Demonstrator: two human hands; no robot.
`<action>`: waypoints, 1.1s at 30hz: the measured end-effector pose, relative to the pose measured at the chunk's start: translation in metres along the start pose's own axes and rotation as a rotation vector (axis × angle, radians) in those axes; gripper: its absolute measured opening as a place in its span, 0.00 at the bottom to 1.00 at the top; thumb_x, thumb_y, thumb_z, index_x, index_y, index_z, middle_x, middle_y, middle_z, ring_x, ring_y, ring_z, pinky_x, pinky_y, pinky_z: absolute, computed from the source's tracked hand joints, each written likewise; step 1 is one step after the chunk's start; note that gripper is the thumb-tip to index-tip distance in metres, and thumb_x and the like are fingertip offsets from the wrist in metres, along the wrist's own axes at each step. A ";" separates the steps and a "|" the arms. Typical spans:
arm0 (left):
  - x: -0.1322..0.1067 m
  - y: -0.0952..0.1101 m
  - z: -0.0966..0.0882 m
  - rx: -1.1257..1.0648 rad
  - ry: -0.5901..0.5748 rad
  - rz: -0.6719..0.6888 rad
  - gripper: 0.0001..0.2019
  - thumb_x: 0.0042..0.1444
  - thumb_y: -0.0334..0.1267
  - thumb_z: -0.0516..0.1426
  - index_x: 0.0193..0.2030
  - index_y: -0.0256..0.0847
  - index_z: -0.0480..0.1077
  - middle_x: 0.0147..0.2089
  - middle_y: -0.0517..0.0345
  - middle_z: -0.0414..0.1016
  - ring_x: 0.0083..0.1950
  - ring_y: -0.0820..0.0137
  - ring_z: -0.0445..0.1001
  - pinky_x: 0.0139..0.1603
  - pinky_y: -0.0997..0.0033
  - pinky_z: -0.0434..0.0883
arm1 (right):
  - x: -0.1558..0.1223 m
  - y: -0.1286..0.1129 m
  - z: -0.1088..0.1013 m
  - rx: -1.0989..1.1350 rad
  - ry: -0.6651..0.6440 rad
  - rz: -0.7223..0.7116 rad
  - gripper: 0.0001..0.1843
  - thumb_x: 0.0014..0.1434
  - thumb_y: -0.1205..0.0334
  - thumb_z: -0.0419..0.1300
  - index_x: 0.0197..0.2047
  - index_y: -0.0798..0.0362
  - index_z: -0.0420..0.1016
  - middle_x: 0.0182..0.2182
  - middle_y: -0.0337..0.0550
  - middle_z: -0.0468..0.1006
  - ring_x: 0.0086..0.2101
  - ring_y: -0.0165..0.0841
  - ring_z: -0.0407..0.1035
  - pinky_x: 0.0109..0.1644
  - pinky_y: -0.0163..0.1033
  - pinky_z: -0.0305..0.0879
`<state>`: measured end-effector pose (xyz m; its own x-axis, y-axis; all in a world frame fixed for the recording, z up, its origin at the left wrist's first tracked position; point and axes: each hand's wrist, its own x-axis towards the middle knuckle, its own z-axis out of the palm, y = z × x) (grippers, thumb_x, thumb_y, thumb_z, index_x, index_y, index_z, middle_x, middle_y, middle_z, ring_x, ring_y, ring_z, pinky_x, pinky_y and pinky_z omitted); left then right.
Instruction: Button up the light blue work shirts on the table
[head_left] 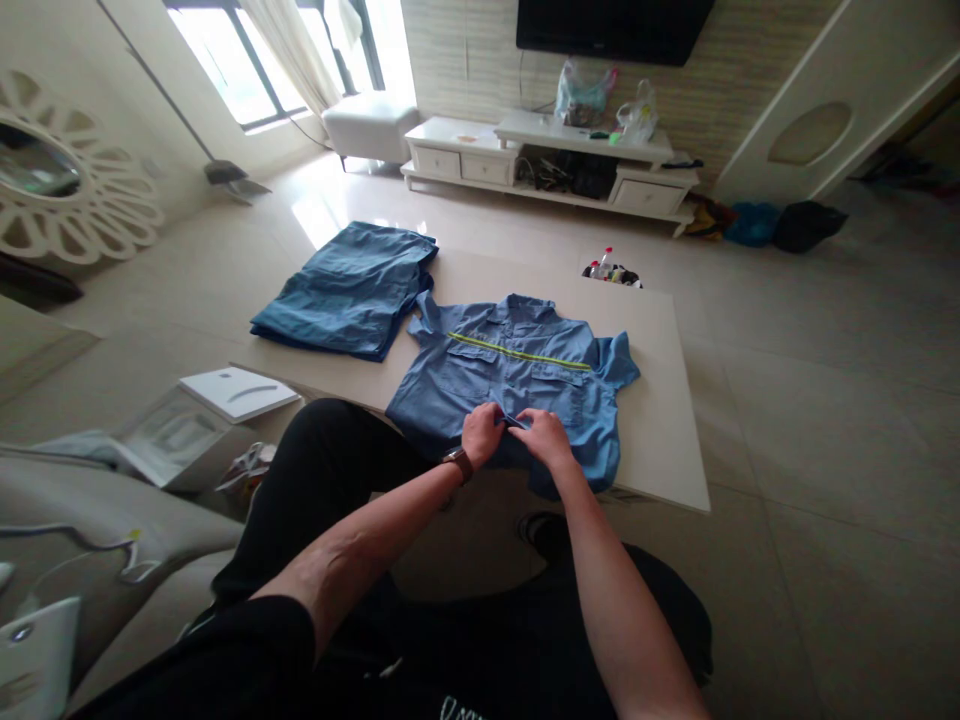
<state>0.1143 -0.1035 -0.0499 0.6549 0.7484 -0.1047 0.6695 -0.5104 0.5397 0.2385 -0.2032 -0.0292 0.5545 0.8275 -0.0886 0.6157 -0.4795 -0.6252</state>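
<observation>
A blue short-sleeved work shirt (469, 375) with a yellow stripe across its chest lies spread on the table, collar away from me. Its lower edge hangs over the near side of the table. My left hand (482, 433), with a watch on the wrist, pinches the shirt's front placket near the hem. Close beside it, my right hand (544, 437) grips the same strip of cloth between thumb and fingers. Whether a button is between the fingertips cannot be made out. To the left lies a stack of folded blue garments (349, 288).
The pale table (660, 400) ends just past the shirt on the right. Bottles with red caps (606, 260) show at its far edge. A white box (238, 393) stands left of my knee. Farther back are a low TV cabinet (465, 165) and a white stool (373, 125).
</observation>
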 end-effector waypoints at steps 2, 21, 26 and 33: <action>0.001 -0.005 -0.001 -0.038 -0.003 0.062 0.09 0.65 0.30 0.55 0.44 0.41 0.77 0.45 0.52 0.78 0.46 0.65 0.75 0.48 0.67 0.68 | -0.003 0.006 0.004 -0.018 -0.006 0.045 0.09 0.62 0.53 0.68 0.42 0.47 0.87 0.38 0.49 0.86 0.40 0.44 0.78 0.42 0.41 0.65; -0.008 -0.029 -0.015 -0.224 -0.161 0.320 0.12 0.55 0.34 0.66 0.47 0.43 0.84 0.37 0.58 0.79 0.37 0.69 0.75 0.42 0.71 0.70 | 0.012 -0.009 -0.028 -0.296 -0.189 0.216 0.11 0.63 0.59 0.60 0.36 0.51 0.83 0.38 0.47 0.82 0.39 0.36 0.75 0.39 0.36 0.60; -0.011 -0.036 -0.010 -0.104 -0.078 0.284 0.14 0.60 0.45 0.64 0.49 0.41 0.80 0.49 0.51 0.79 0.50 0.62 0.77 0.53 0.63 0.72 | -0.002 -0.016 -0.042 -0.365 -0.318 0.204 0.07 0.57 0.58 0.62 0.34 0.50 0.81 0.36 0.46 0.83 0.38 0.38 0.75 0.38 0.37 0.59; -0.008 -0.036 0.009 0.087 -0.130 0.322 0.25 0.68 0.40 0.54 0.71 0.51 0.67 0.79 0.51 0.58 0.81 0.56 0.52 0.77 0.46 0.55 | -0.004 -0.026 -0.022 -0.332 -0.255 0.074 0.18 0.64 0.60 0.58 0.56 0.50 0.77 0.53 0.51 0.79 0.51 0.42 0.73 0.52 0.40 0.66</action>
<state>0.0881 -0.0952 -0.0764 0.8728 0.4856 -0.0495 0.4450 -0.7498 0.4897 0.2326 -0.2006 0.0050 0.4733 0.8129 -0.3394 0.7495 -0.5741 -0.3298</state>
